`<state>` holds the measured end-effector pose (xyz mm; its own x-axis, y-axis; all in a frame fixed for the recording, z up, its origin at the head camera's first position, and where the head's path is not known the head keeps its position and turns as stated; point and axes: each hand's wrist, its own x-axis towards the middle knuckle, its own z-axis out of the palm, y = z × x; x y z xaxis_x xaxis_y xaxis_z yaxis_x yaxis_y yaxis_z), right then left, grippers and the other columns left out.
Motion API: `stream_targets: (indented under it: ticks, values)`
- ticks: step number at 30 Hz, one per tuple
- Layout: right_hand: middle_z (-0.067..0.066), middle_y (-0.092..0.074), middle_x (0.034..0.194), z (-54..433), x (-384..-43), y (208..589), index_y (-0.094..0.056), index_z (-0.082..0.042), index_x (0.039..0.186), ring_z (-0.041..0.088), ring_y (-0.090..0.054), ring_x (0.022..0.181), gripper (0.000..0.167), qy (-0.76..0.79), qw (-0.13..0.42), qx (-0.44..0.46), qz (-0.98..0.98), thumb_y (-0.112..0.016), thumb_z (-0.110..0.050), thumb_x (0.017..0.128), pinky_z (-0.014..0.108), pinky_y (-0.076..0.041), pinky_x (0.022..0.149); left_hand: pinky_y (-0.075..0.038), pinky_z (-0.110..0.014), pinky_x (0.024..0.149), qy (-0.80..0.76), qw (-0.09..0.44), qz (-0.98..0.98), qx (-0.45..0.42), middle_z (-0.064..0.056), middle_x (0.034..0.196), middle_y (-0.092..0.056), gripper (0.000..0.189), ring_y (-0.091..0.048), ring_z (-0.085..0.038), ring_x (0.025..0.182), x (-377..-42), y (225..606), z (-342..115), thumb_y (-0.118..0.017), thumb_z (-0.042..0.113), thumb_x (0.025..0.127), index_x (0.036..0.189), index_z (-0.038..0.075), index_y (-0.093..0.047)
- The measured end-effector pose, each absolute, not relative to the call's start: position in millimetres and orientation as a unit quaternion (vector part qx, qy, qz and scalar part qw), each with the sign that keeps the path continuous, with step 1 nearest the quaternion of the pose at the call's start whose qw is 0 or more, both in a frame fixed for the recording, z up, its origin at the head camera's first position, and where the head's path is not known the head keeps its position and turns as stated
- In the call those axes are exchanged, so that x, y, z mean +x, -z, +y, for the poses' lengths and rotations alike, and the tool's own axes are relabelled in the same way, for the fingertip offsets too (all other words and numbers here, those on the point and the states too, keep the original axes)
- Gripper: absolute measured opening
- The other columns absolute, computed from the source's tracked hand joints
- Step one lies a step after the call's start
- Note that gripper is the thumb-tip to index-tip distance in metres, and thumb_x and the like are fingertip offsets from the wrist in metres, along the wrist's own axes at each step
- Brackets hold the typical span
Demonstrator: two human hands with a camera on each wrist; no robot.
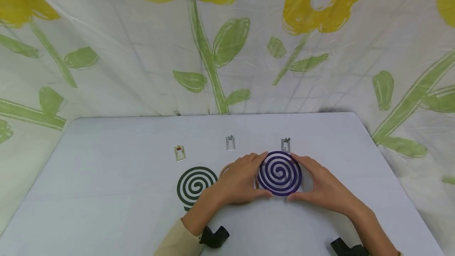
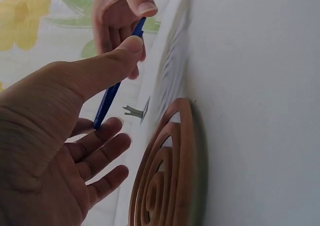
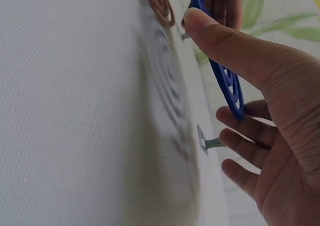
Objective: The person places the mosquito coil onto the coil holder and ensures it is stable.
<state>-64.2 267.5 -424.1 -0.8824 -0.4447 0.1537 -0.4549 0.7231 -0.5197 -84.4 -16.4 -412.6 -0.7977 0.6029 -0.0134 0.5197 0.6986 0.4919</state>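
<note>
Coils: I count three — one blue, one green, one brown.
Blue coil (image 1: 279, 172): held up off the white tabletop (image 1: 106, 192), between both hands; its spiral shadow shows on my right wrist feed.
Left hand (image 1: 237, 181): thumb and forefinger pinching the left rim of it, other fingers loose.
Right hand (image 1: 321, 189): pinching the right rim likewise, other fingers loosely bent.
Green coil (image 1: 197, 185): flat on the tabletop, left of the blue one, edge partly covered by the left arm.
Brown coil (image 2: 186, 146): on the tabletop, mostly hidden under the left hand in my head feed — clearer from left wrist.
Metal stands: three, far side; left stand (image 1: 179, 153), middle stand (image 1: 230, 144), right stand (image 1: 286, 144) just beyond the blue coil.
Cloth (image 1: 149, 58): behind, yellow flowers.
</note>
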Motion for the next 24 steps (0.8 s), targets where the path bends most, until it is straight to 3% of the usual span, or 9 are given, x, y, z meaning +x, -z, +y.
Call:
stream_targets:
  ticks: [4,12,21,24]
  values:
    - [0.006,-0.068,0.137,267.2,-64.4,423.0,-0.049,-0.009,0.157,0.030,-0.065,0.127,0.109,-0.272,0.004,0.246,-0.931,-0.098,-0.048,0.068,0.056,-0.053,0.105,-0.056,-0.046,0.107,-0.235,0.108,0.920,0.295,-0.002,0.153,-0.057,0.106,-0.058,-0.023,0.138,-84.6,410.6,-18.6,-0.082,0.060,0.086,0.169,0.018,-0.029]
    - [0.005,-0.072,0.131,265.1,-64.6,421.4,-0.053,-0.007,0.154,0.030,-0.069,0.122,0.106,-0.272,0.024,0.253,-0.928,-0.100,-0.043,0.066,0.057,-0.056,0.101,-0.049,-0.048,0.118,-0.257,0.116,0.914,0.291,-0.004,0.161,-0.052,0.103,-0.052,-0.024,0.147,-84.3,410.0,-19.2,-0.082,0.055,0.087,0.167,0.014,-0.031]
    - [-0.005,-0.070,0.123,264.5,-65.8,423.0,-0.050,-0.007,0.156,0.014,-0.067,0.111,0.110,-0.275,0.053,0.274,-0.920,-0.102,-0.038,0.065,0.021,-0.052,0.100,-0.049,-0.047,0.117,-0.257,0.097,0.920,0.279,0.000,0.160,-0.053,0.108,-0.054,-0.022,0.143,-83.1,410.8,-16.5,-0.082,0.063,0.084,0.167,0.017,-0.032]
    - [-0.007,-0.069,0.119,265.4,-65.6,422.7,-0.050,-0.007,0.156,0.010,-0.065,0.108,0.109,-0.280,0.044,0.277,-0.918,-0.102,-0.038,0.066,0.023,-0.054,0.098,-0.046,-0.044,0.120,-0.255,0.099,0.920,0.281,-0.002,0.157,-0.055,0.106,-0.054,-0.022,0.143,-84.1,409.8,-17.2,-0.083,0.062,0.083,0.166,0.018,-0.034]
